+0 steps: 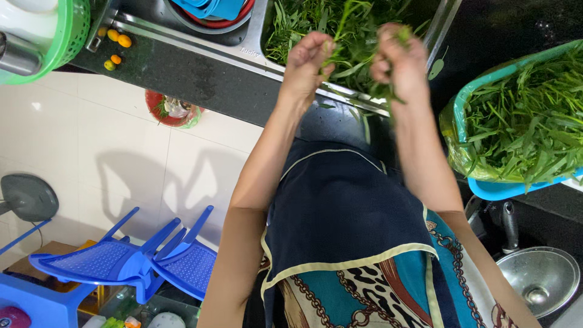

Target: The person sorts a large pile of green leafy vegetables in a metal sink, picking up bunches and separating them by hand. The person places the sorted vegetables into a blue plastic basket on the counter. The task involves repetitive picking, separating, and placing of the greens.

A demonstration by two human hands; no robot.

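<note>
Two heaps of leafy greens frame the work: a loose pile in the steel sink (446,27) and a fuller heap in the teal basket (486,82) on the dark surface (200,76) at the right, so I judge plenty is left to sort. Both the left hand (308,61) and the right hand (398,61) are closed, pinching one green stem (352,61) between them above the sink.

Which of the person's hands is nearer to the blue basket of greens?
The right. The right hand is beside the blue basket, at the sink's near edge; the left hand is farther off, over the sink of greens.
</note>
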